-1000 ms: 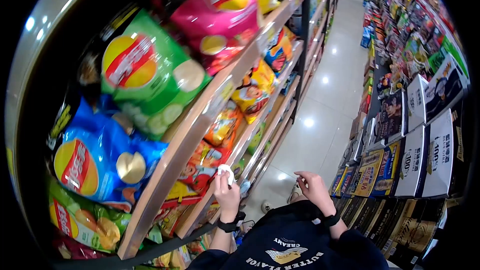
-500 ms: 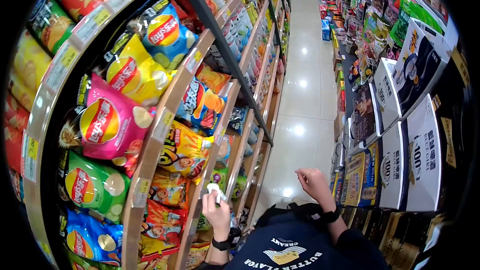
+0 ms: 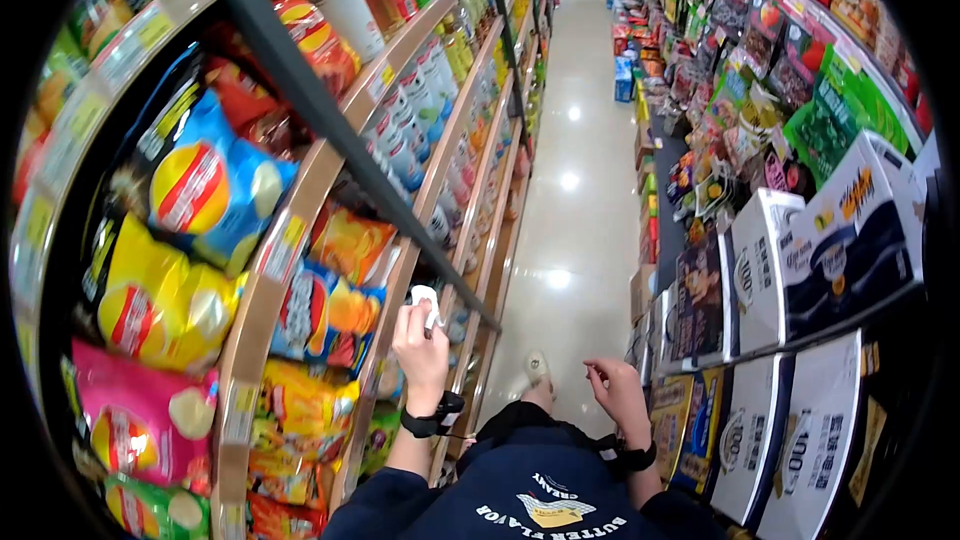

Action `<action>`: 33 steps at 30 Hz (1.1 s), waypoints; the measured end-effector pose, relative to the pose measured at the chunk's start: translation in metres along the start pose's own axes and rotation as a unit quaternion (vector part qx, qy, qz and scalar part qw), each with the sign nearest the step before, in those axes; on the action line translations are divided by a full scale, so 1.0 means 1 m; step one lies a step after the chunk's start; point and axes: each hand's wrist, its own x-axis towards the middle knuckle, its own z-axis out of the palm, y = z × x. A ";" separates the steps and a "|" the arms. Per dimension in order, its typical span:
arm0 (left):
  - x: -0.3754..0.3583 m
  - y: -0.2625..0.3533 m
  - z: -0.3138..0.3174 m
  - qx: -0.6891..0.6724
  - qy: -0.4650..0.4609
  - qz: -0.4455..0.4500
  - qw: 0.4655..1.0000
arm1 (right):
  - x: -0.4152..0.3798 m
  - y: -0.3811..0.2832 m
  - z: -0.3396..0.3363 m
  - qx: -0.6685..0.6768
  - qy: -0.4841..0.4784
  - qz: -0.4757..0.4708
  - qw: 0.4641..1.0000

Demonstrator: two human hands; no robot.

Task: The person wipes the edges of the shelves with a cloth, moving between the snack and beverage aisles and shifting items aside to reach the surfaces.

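Left hand: the left hand [image 3: 420, 345] is pinching a small white cloth [image 3: 424, 298] between thumb and fingers, pressing it to the edge of a wooden shelf [image 3: 395, 295] on the left.
Right hand: the right hand [image 3: 617, 392] is hanging loosely curled and empty, near the right-hand display.
Progress: the cloth is sitting partway along the shelf edge; the far stretch is probably yet to be wiped.
Shelf: it is holding chip bags [image 3: 195, 185] near, bottles [image 3: 405, 140] farther.
Room: a shop aisle with a glossy pale floor [image 3: 575, 200] is running far ahead; boxed goods [image 3: 850, 240] are lining the right.

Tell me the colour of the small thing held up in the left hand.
White: the small crumpled object pinched in the left hand, seen in the head view.
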 end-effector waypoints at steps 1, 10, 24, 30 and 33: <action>0.016 -0.005 0.015 0.002 -0.006 -0.006 1.000 | 0.016 0.009 0.001 0.002 -0.001 0.010 1.000; 0.154 -0.037 0.129 0.075 -0.023 0.018 0.997 | 0.201 -0.011 -0.024 -0.089 -0.017 -0.044 0.995; 0.221 -0.061 0.217 0.117 -0.001 -0.089 0.989 | 0.446 0.059 -0.013 -0.092 -0.183 -0.102 0.973; 0.289 -0.059 0.290 0.129 0.028 -0.116 0.985 | 0.547 0.084 -0.047 -0.084 -0.165 -0.144 0.972; 0.318 -0.061 0.319 0.131 0.031 -0.110 0.985 | 0.581 0.107 -0.059 -0.116 -0.166 -0.153 0.967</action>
